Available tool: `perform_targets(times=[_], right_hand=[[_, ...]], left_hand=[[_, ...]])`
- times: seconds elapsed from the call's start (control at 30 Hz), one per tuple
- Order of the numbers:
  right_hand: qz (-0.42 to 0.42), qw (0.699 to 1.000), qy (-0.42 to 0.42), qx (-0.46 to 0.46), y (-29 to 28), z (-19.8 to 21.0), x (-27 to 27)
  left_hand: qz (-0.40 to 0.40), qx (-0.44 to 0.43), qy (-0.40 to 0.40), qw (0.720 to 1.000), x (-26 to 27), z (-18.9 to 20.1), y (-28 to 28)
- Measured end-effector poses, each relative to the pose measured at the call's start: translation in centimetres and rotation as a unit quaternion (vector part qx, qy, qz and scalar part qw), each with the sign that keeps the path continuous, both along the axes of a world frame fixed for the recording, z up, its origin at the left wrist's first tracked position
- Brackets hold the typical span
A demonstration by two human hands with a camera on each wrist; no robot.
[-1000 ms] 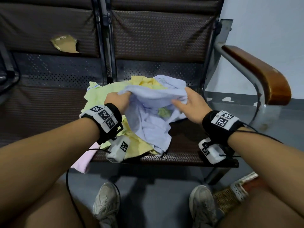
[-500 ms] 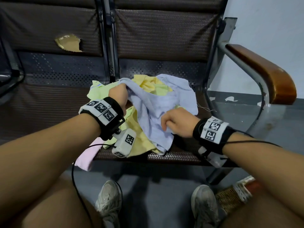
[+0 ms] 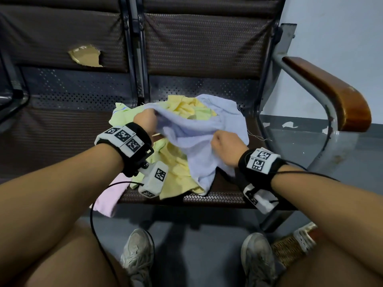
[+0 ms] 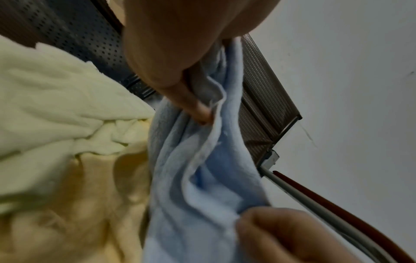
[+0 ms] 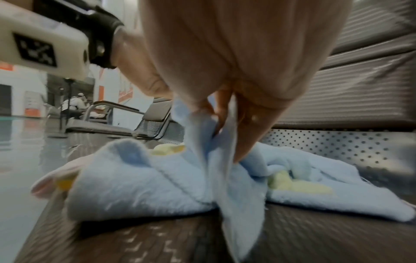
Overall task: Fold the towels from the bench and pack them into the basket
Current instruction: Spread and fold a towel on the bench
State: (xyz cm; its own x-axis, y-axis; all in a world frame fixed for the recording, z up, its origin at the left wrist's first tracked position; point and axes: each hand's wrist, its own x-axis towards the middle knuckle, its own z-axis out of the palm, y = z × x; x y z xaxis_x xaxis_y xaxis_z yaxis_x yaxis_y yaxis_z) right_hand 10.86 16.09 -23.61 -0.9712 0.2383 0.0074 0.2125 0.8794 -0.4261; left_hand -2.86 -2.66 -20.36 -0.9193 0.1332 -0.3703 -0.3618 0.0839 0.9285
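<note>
Two hands are on the blue towel [image 3: 199, 141]: the left hand [image 3: 145, 123] has its fingers curled over a bunched edge at the far left, the thumb pressed into the cloth, while the right hand [image 3: 227, 147] pinches a gathered fold nearer the seat's front. Between them the towel is pulled into a ridge running from far-left to near-right, its loose end drooping towards the bench [image 3: 223, 195] edge. It lies over the yellow towels [image 3: 176, 164] heaped on the seat; a pink towel [image 3: 112, 195] hangs off the front. A woven basket [image 3: 290, 247] sits on the floor by the right shoe [image 3: 259, 264].
</note>
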Motion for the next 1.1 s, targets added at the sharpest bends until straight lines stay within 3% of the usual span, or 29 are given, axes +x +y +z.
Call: perform_targets(times=[0.1, 0.17, 0.27, 0.37, 0.57, 0.67, 0.8, 0.93, 1.1], right_hand=[[-0.069, 0.989, 0.091, -0.095, 2.6, 0.7, 0.2], [-0.059, 0.986, 0.118, -0.104, 4.4, 0.9, 0.6], [0.017, 0.999, 0.033, -0.034, 6.3, 0.2, 1.4], [0.063, 0.997, -0.041, 0.01, 7.5, -1.0, 1.5], [0.027, 0.994, -0.108, 0.013, 8.6, -1.4, 0.9], [0.03, 0.99, -0.136, 0.019, 8.9, -1.0, 0.8], [0.016, 0.996, -0.088, -0.001, 9.7, -0.4, 0.8], [-0.014, 0.999, -0.028, 0.025, 10.5, 0.0, 1.3], [-0.009, 0.999, -0.033, 0.019, 10.7, -0.2, 2.1]], left_hand=[[-0.021, -0.087, 0.008, 0.996, -1.3, -1.6, -1.1], [0.002, -0.109, 0.011, 0.994, -1.6, -1.7, -1.2], [0.017, -0.122, 0.024, 0.992, -1.7, -1.7, -0.9], [-0.049, -0.114, 0.022, 0.992, -1.3, -1.7, -0.5], [-0.064, -0.015, 0.002, 0.998, -1.4, -1.4, -0.4], [-0.061, -0.073, 0.054, 0.994, -1.9, -1.8, -0.4], [-0.13, -0.158, 0.116, 0.972, -2.5, -2.4, -0.9], [-0.212, -0.137, 0.068, 0.965, -2.5, -3.0, -1.9], [-0.244, -0.09, 0.094, 0.961, -2.3, -1.9, -1.9]])
